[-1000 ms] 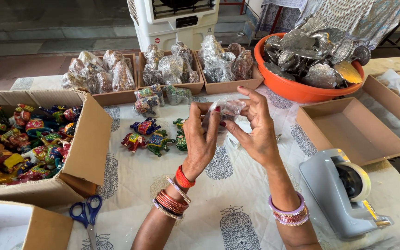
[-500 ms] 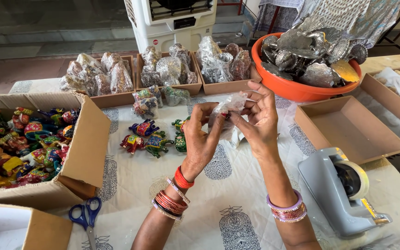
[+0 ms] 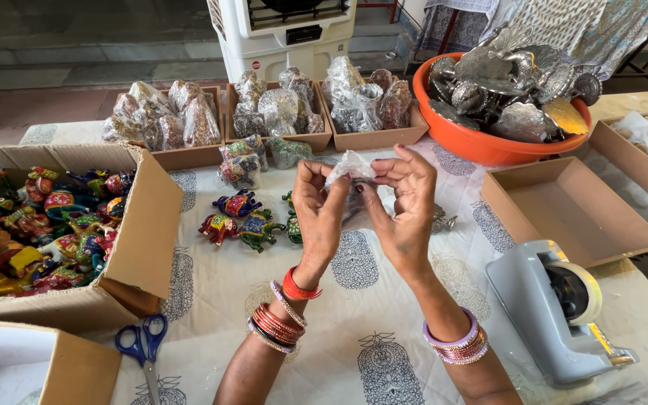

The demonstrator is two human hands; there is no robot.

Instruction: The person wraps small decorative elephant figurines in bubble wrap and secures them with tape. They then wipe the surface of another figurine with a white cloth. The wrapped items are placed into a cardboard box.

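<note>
Both hands are raised over the printed white tablecloth (image 3: 384,330). My left hand (image 3: 318,214) and my right hand (image 3: 403,206) pinch the top of a small clear plastic bag (image 3: 350,169) between their fingertips. What the bag contains is hidden behind the fingers. Just beyond the hands, several small painted elephant figurines (image 3: 240,221) stand on the cloth. A small silver metal piece (image 3: 444,222) lies to the right of my right hand.
A large cardboard box (image 3: 148,225) of colourful figurines sits left. Blue scissors (image 3: 144,346) lie near the front. Trays of bagged items (image 3: 279,112) line the back. An orange tub (image 3: 481,142) holds silver pieces. An empty cardboard tray (image 3: 571,210) and a grey tape dispenser (image 3: 556,307) are right.
My hands have drawn closer together and both now pinch the top of the plastic bag; a second ago the right hand's fingers were spread wider.
</note>
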